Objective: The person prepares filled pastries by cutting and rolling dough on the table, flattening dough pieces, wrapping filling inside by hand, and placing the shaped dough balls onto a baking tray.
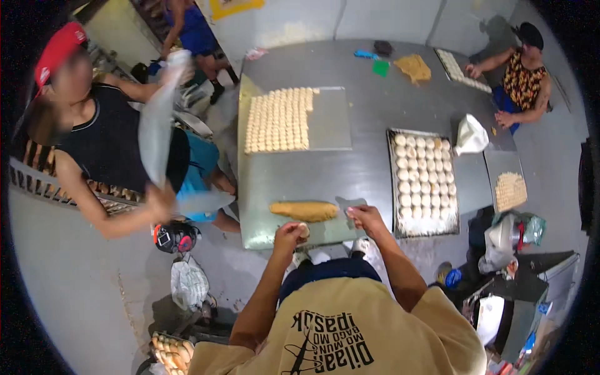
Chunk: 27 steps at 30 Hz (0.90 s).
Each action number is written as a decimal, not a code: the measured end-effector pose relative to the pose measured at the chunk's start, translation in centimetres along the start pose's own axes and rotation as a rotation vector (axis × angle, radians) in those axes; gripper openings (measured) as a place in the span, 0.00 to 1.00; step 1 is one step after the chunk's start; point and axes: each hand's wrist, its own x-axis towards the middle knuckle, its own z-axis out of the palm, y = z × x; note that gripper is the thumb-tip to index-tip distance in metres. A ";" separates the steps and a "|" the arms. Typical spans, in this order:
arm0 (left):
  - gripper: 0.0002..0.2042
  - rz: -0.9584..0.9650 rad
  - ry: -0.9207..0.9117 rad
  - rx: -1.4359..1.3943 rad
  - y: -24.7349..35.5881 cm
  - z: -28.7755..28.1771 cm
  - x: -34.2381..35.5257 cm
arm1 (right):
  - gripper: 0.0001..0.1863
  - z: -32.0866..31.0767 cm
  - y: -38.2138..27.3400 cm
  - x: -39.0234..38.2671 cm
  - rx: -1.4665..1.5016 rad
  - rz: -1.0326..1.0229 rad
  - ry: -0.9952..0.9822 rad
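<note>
My left hand (289, 236) is closed around a small pale piece of dough (304, 230) at the table's near edge. Just beyond it lies a long brown log of soft filling or paste (303, 211). My right hand (365, 220) is beside the log's right end, fingertips pinched together; whatever they hold is too small to make out. To the right, a dark baking tray (425, 228) carries rows of round, pale dough balls (424, 175). Farther off on the left, a flat sheet (330, 119) bears tight rows of small dough pieces (278, 119).
The grey table (369, 169) also holds a white piping-style bag (472, 134), brown paste (412, 67) and a green scraper-like piece (380, 67). At left a person in a red cap (119, 137) handles a pale plastic sheet (157, 119). Another person (525, 81) works at far right.
</note>
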 end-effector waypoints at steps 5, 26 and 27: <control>0.10 -0.019 -0.008 0.006 0.4 1.9 0.8 | 0.15 0.6 -4.5 -1.9 0.455 0.021 -0.097; 0.12 0.037 0.084 0.104 0.6 3.6 -1.2 | 0.17 -0.2 -9.0 -4.3 0.794 -0.022 -0.157; 0.13 0.040 0.095 0.142 0.4 3.8 -1.2 | 0.17 0.0 -8.8 -3.2 0.794 -0.020 -0.161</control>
